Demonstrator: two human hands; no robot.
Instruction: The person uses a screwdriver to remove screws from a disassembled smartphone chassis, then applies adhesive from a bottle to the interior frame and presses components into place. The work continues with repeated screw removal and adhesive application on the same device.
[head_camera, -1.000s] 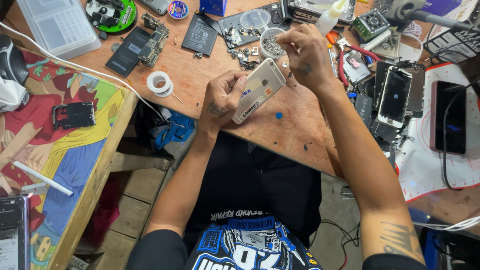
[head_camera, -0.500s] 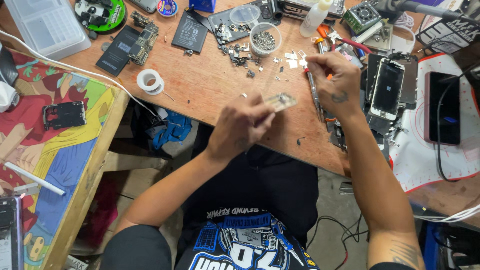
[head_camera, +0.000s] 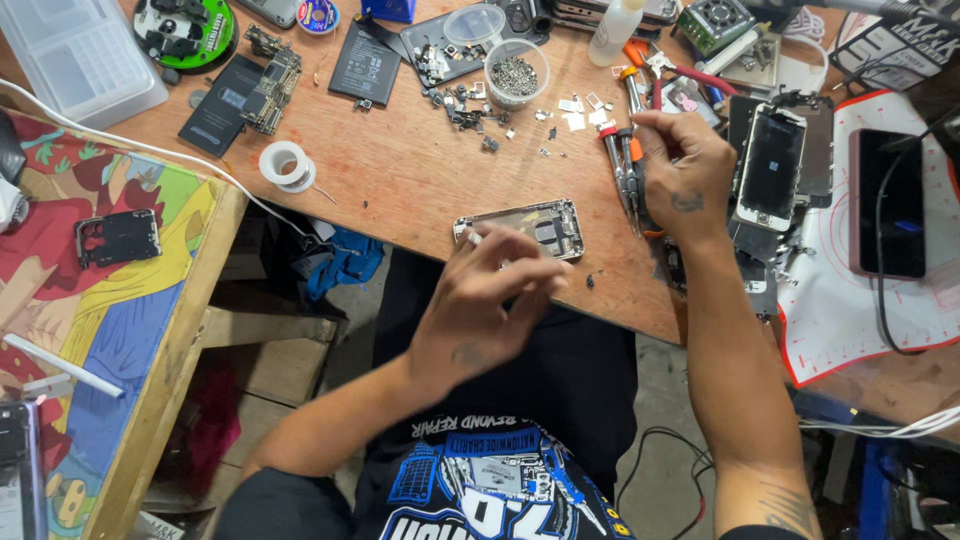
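Fingers of the left hand (head_camera: 490, 300) curl loosely over the near edge of the opened phone housing (head_camera: 528, 226), which lies flat mid-frame on the wooden bench (head_camera: 400, 180); whether they pinch anything cannot be told. Right of centre, the right hand (head_camera: 685, 170) closes on the screwdrivers (head_camera: 625, 165). Judging by the detached screen (head_camera: 770, 165), scattered screws and loose parts, disassembly looks well along, with reassembly left.

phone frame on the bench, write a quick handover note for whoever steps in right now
Left hand: empty as far as can be seen, fingers over the near edge of the opened phone frame, which lies flat on the wooden bench.
Right hand: at the screwdrivers, fingers closing on one.
Done: screen assembly lies apart, to the right; loose screws sit in the small clear cup.
Left: work inside the frame.
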